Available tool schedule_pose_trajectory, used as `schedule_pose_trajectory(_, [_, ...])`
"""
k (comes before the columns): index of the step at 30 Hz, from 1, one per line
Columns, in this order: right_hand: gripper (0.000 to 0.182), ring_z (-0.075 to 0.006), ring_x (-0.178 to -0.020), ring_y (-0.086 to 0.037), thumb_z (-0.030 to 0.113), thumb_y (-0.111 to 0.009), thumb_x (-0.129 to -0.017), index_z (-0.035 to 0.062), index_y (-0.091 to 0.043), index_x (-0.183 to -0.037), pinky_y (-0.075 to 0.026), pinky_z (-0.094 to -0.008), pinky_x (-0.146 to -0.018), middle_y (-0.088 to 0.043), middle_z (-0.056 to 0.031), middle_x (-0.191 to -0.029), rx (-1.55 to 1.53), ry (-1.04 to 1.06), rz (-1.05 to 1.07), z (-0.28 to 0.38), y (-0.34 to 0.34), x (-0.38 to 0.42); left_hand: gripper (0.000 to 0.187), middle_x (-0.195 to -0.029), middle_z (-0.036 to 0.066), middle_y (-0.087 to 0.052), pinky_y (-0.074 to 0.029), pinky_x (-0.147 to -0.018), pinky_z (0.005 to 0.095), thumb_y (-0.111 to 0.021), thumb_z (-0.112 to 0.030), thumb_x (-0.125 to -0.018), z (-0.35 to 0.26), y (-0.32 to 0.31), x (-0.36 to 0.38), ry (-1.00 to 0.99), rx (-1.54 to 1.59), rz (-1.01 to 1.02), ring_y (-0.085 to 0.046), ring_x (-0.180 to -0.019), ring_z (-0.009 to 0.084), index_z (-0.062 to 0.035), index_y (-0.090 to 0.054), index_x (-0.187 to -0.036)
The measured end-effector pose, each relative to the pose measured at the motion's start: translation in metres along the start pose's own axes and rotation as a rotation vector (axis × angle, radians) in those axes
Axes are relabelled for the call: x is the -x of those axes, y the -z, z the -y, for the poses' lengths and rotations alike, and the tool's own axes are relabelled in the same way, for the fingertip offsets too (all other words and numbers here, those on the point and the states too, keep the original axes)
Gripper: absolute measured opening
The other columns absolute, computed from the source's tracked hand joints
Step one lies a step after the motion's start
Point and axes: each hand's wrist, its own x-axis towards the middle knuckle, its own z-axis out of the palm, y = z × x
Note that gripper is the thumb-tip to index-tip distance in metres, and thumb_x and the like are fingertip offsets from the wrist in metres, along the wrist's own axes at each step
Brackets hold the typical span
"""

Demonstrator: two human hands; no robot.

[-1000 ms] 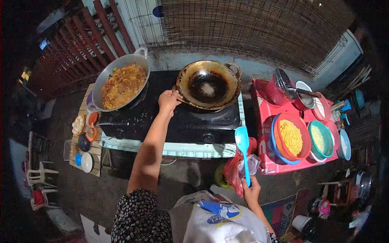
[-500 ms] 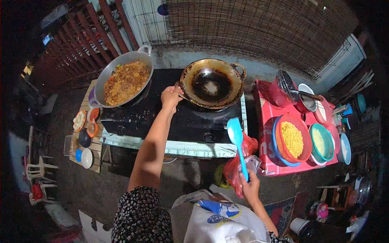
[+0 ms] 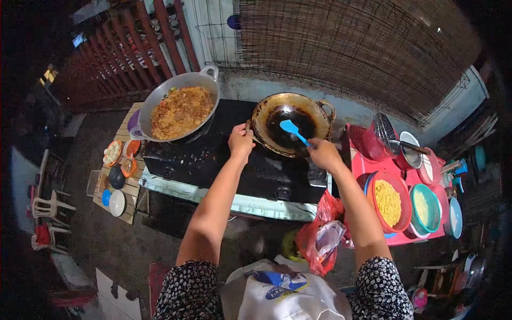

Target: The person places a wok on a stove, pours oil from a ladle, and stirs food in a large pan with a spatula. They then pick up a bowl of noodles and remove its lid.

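Fingers of left hand pinching handle of wok, on black stove; dark liquid inside. Right hand closed round blue spatula, blade over wok. Grey pot, left: browned food. 1 red basket: yellow noodles.

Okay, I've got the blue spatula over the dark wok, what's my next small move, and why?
I'd probably lower the spatula lightly onto the wok's dark inside. Your right hand has its blade over the bowl, and your left hand grips the wok's left side, which should steady it.
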Motion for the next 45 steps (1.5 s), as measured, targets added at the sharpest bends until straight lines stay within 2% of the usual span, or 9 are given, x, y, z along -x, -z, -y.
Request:
schedule_pose_trajectory(6, [0.026, -0.0279, -0.068, -0.055, 0.023, -0.047, -0.077, 0.0074, -0.055, -0.096, -0.043, -0.0351, -0.062, -0.057, -0.0152, -0.078, -0.346, 0.237, -0.386, -0.025, -0.012, -0.095, 0.035, -0.098, 0.009, -0.051, -0.043, -0.060, 0.0283, -0.047, -0.011, -0.080, 0.017, -0.001, -0.014, -0.082, -0.085, -0.021, -0.051, -0.082, 0.0170, -0.0031, -0.039, -0.112])
schedule_pose_trajectory(12, [0.012, -0.0052, -0.037, -0.026, 0.023, -0.040, -0.083, 0.0171, -0.043, -0.093, -0.020, -0.0209, -0.031, -0.032, 0.0040, -0.052, -1.232, -0.327, -0.058, -0.030, 0.062, -0.098, 0.028, -0.091, 0.011, -0.053, -0.039, -0.075, 0.0269, -0.052, -0.012, -0.075, 0.020, -0.008, 0.004, -0.318, -0.225, -0.378, -0.051, -0.085, 0.0182, -0.0010, -0.046, -0.100])
schedule_pose_trajectory(14, [0.015, -0.0067, -0.044, -0.034, 0.023, -0.043, -0.082, 0.0115, -0.043, -0.092, -0.027, -0.0209, -0.037, -0.036, 0.0027, -0.056, -1.241, -0.021, -0.137, -0.014, 0.053, -0.060, 0.028, -0.092, 0.010, -0.051, -0.037, -0.078, 0.0272, -0.054, -0.015, -0.075, 0.013, -0.007, 0.033, -0.331, -0.154, -0.379, -0.048, -0.088, 0.0172, -0.0018, -0.047, -0.098])
schedule_pose_trajectory(20, [0.015, -0.0163, -0.060, -0.047, 0.014, -0.046, -0.079, 0.0055, -0.041, -0.091, -0.037, -0.0273, -0.054, -0.046, -0.0049, -0.069, -0.814, 0.141, 0.130, 0.037, -0.047, 0.101, 0.036, -0.104, 0.006, -0.050, -0.039, -0.076, 0.0287, -0.040, -0.032, -0.083, 0.021, -0.007, 0.146, -0.060, 0.286, 0.376, -0.050, -0.086, 0.0152, -0.0030, -0.047, -0.104])
schedule_pose_trajectory(23, [0.017, -0.0128, -0.063, -0.045, 0.021, -0.039, -0.084, 0.0052, -0.043, -0.089, -0.038, -0.0282, -0.057, -0.046, -0.0041, -0.066, -0.706, 0.370, -0.022, 0.064, -0.074, 0.153, 0.032, -0.106, 0.010, -0.050, -0.038, -0.080, 0.0296, -0.040, -0.027, -0.082, 0.035, 0.013, 0.181, 0.150, 0.607, 0.236, -0.050, -0.091, 0.0191, -0.0016, -0.051, -0.098])
schedule_pose_trajectory(29, [0.030, -0.0394, -0.069, -0.051, 0.032, -0.045, -0.080, 0.0020, -0.043, -0.081, -0.041, -0.0454, -0.060, -0.051, -0.0218, -0.079, 0.215, 0.177, 0.026, 0.002, -0.094, 0.128, 0.022, -0.099, 0.011, -0.054, -0.043, -0.071, 0.0303, -0.044, -0.027, -0.079, 0.111, 0.107, 0.234, 0.208, 0.562, -0.033, -0.051, -0.085, 0.0170, -0.0062, -0.053, -0.082])
schedule_pose_trajectory(40, [0.033, -0.0287, -0.075, -0.059, 0.027, -0.038, -0.079, 0.0006, -0.058, -0.079, -0.048, -0.0362, -0.064, -0.059, -0.0184, -0.080, 1.040, 0.381, 0.282, 0.006, -0.129, 0.084, 0.025, -0.090, 0.011, -0.057, -0.041, -0.067, 0.0278, -0.044, -0.024, -0.079, 0.230, 0.248, 0.403, 0.317, 0.550, -0.608, -0.051, -0.073, 0.0148, -0.0016, -0.053, -0.076])
schedule_pose_trajectory(41, [0.031, -0.0288, -0.075, -0.059, 0.023, -0.038, -0.076, 0.0012, -0.060, -0.078, -0.047, -0.0364, -0.064, -0.059, -0.0180, -0.080, 1.039, 0.357, 0.294, -0.002, -0.134, 0.077, 0.030, -0.084, 0.011, -0.057, -0.040, -0.067, 0.0278, -0.040, -0.026, -0.083, 0.256, 0.256, 0.420, 0.017, 0.173, -0.541, -0.051, -0.072, 0.0151, 0.0001, -0.053, -0.078])
schedule_pose_trajectory(45, [0.029, -0.0279, -0.075, -0.059, 0.024, -0.041, -0.074, 0.0041, -0.062, -0.070, -0.048, -0.0362, -0.063, -0.059, -0.0161, -0.079, 1.078, 0.380, 0.219, -0.003, -0.136, 0.077, 0.037, -0.081, 0.009, -0.056, -0.039, -0.069, 0.0293, -0.036, -0.031, -0.085, 0.260, 0.259, 0.465, 0.344, 0.424, -0.689, -0.050, -0.072, 0.0171, 0.0011, -0.054, -0.085])
